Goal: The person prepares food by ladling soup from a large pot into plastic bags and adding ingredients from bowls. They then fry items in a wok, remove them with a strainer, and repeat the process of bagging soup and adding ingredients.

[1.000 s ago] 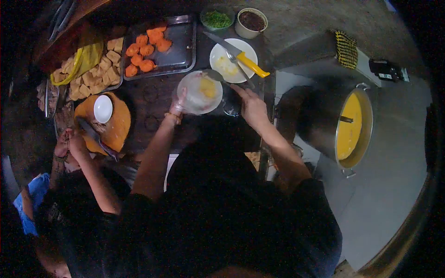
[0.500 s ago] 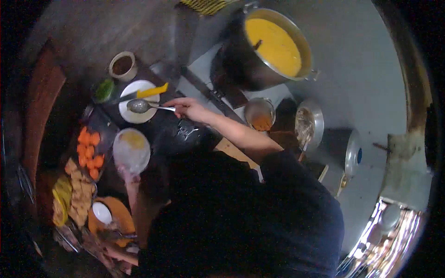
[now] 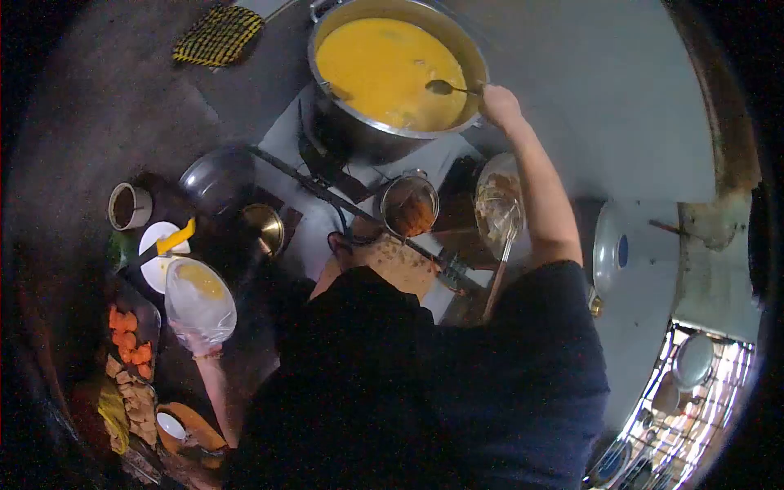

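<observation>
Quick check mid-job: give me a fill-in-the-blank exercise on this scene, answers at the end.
The spoon over the big pot is held in the ____. The dish with the yellow food is held in the ____. The liquid in the pot and the handle of the knife on the white plate are both ____. The bright pieces on the tray are coloured ____.

Missing words: right hand; left hand; yellow; orange.
</observation>
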`<state>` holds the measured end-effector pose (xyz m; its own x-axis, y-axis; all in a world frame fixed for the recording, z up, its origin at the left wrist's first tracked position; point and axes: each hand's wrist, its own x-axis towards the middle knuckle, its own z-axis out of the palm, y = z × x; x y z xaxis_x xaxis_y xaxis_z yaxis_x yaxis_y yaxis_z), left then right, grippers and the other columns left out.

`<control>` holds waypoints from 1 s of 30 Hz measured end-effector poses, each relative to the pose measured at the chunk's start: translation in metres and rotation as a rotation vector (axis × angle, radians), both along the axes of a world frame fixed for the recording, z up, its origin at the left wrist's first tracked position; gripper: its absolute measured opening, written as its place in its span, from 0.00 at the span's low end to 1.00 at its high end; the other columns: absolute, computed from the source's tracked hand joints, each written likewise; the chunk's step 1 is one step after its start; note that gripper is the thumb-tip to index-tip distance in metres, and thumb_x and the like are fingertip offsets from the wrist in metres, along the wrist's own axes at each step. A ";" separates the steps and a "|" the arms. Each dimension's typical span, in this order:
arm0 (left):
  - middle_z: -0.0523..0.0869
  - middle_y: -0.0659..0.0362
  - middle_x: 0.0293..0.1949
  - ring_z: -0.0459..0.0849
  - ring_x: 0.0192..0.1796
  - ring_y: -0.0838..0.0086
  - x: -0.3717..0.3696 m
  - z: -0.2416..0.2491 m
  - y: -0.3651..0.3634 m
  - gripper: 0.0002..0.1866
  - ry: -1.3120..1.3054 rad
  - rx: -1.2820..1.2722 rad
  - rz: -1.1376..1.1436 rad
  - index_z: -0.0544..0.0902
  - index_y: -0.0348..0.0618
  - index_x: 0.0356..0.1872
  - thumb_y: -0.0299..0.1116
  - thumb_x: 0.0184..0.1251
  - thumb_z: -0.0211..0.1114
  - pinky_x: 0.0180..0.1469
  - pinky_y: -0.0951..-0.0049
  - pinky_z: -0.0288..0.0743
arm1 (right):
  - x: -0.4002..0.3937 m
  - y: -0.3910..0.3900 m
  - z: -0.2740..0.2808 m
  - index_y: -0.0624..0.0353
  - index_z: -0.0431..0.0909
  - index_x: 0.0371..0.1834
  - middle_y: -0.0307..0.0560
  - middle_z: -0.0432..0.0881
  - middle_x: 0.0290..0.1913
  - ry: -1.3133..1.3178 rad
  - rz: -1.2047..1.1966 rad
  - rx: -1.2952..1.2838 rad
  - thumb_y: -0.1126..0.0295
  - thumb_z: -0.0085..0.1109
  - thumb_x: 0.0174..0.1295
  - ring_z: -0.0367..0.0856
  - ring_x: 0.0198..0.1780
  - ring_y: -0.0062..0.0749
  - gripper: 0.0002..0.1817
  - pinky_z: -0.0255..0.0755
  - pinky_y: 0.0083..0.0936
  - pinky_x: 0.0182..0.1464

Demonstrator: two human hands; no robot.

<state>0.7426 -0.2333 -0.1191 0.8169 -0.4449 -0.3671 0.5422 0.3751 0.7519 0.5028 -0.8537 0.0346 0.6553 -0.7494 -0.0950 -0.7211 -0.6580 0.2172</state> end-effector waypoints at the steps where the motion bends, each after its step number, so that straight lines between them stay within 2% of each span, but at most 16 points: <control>1: 0.59 0.54 0.63 0.64 0.61 0.59 -0.005 -0.004 -0.011 0.43 0.012 0.034 -0.033 0.50 0.51 0.65 0.65 0.54 0.50 0.59 0.56 0.65 | 0.000 -0.015 -0.006 0.51 0.74 0.47 0.55 0.79 0.37 0.000 0.004 0.012 0.74 0.51 0.50 0.78 0.43 0.46 0.18 0.71 0.40 0.42; 3: 0.59 0.54 0.63 0.64 0.61 0.59 -0.019 -0.007 -0.043 0.43 0.023 0.063 -0.043 0.50 0.51 0.65 0.66 0.54 0.49 0.59 0.55 0.65 | 0.002 -0.042 -0.021 0.47 0.74 0.46 0.54 0.79 0.37 0.149 0.118 0.141 0.74 0.47 0.50 0.77 0.43 0.45 0.18 0.71 0.38 0.43; 5: 0.59 0.55 0.63 0.64 0.61 0.59 -0.036 0.005 -0.080 0.44 0.035 0.092 -0.049 0.49 0.50 0.65 0.67 0.53 0.48 0.59 0.55 0.64 | 0.009 -0.051 -0.037 0.47 0.74 0.46 0.52 0.79 0.38 0.162 0.198 0.181 0.71 0.49 0.51 0.78 0.43 0.43 0.17 0.71 0.38 0.42; 7: 0.59 0.55 0.63 0.64 0.61 0.59 -0.046 0.026 -0.110 0.44 -0.127 0.158 -0.133 0.49 0.50 0.65 0.68 0.53 0.46 0.59 0.54 0.64 | 0.017 -0.054 -0.052 0.47 0.74 0.46 0.51 0.80 0.38 0.166 0.282 0.216 0.68 0.50 0.52 0.78 0.42 0.42 0.16 0.72 0.38 0.42; 8: 0.59 0.55 0.63 0.64 0.61 0.59 -0.049 0.030 -0.115 0.44 -0.026 0.168 -0.097 0.49 0.49 0.65 0.67 0.53 0.46 0.58 0.54 0.65 | 0.021 -0.055 -0.061 0.46 0.74 0.47 0.50 0.80 0.39 0.162 0.320 0.191 0.68 0.49 0.53 0.78 0.43 0.41 0.16 0.72 0.37 0.43; 11: 0.59 0.55 0.63 0.64 0.61 0.59 -0.052 0.032 -0.128 0.44 -0.081 0.197 -0.064 0.50 0.48 0.65 0.66 0.54 0.47 0.58 0.55 0.66 | 0.031 -0.062 -0.071 0.44 0.75 0.46 0.49 0.80 0.40 0.136 0.363 0.162 0.69 0.47 0.54 0.77 0.45 0.40 0.16 0.72 0.36 0.44; 14: 0.61 0.55 0.61 0.66 0.59 0.60 -0.050 0.042 -0.135 0.43 -0.146 0.252 -0.125 0.52 0.47 0.64 0.65 0.54 0.50 0.57 0.57 0.68 | 0.025 -0.082 -0.047 0.48 0.78 0.41 0.48 0.80 0.39 0.109 0.385 0.054 0.70 0.45 0.54 0.76 0.46 0.40 0.14 0.70 0.37 0.46; 16: 0.62 0.55 0.61 0.67 0.58 0.61 -0.051 0.052 -0.150 0.42 -0.122 0.304 -0.089 0.54 0.47 0.64 0.64 0.54 0.51 0.56 0.57 0.69 | 0.010 -0.117 -0.044 0.54 0.80 0.34 0.48 0.80 0.39 0.209 0.351 -0.042 0.70 0.45 0.54 0.75 0.47 0.39 0.12 0.68 0.37 0.49; 19: 0.65 0.55 0.59 0.69 0.57 0.62 -0.051 0.047 -0.159 0.41 -0.095 0.344 -0.029 0.56 0.47 0.63 0.62 0.54 0.54 0.55 0.58 0.70 | -0.008 -0.141 -0.039 0.58 0.80 0.31 0.48 0.80 0.38 0.317 0.423 -0.036 0.70 0.45 0.53 0.74 0.49 0.38 0.12 0.65 0.36 0.51; 21: 0.66 0.55 0.59 0.70 0.56 0.62 -0.051 0.037 -0.159 0.40 -0.085 0.334 -0.003 0.57 0.46 0.63 0.61 0.54 0.55 0.55 0.58 0.70 | -0.012 -0.152 -0.052 0.56 0.80 0.32 0.49 0.80 0.39 0.301 0.446 -0.026 0.69 0.46 0.52 0.74 0.49 0.38 0.11 0.66 0.35 0.50; 24: 0.65 0.55 0.60 0.69 0.57 0.63 -0.053 0.023 -0.159 0.39 -0.095 0.261 -0.062 0.57 0.47 0.63 0.61 0.56 0.52 0.55 0.59 0.70 | -0.011 -0.161 -0.069 0.56 0.81 0.31 0.46 0.80 0.40 0.415 0.487 -0.027 0.69 0.47 0.52 0.73 0.50 0.38 0.11 0.64 0.34 0.51; 26: 0.64 0.55 0.60 0.69 0.57 0.63 -0.054 0.020 -0.160 0.39 -0.076 0.256 -0.084 0.57 0.47 0.63 0.61 0.56 0.52 0.56 0.59 0.69 | -0.010 -0.155 -0.074 0.55 0.81 0.31 0.45 0.80 0.41 0.418 0.587 -0.128 0.68 0.48 0.51 0.71 0.52 0.38 0.11 0.62 0.35 0.54; 30: 0.64 0.56 0.60 0.69 0.58 0.63 -0.053 0.020 -0.163 0.39 -0.045 0.275 -0.100 0.56 0.47 0.63 0.61 0.56 0.52 0.56 0.59 0.69 | -0.005 -0.160 -0.083 0.53 0.81 0.31 0.44 0.80 0.40 0.521 0.585 -0.076 0.66 0.49 0.51 0.70 0.53 0.38 0.10 0.59 0.35 0.56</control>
<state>0.6892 -0.3959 -0.0991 0.7925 -0.4128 -0.4490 0.5296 0.1006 0.8423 0.4977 -1.0136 -0.0487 0.8307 -0.3128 -0.4605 -0.0546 -0.8690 0.4918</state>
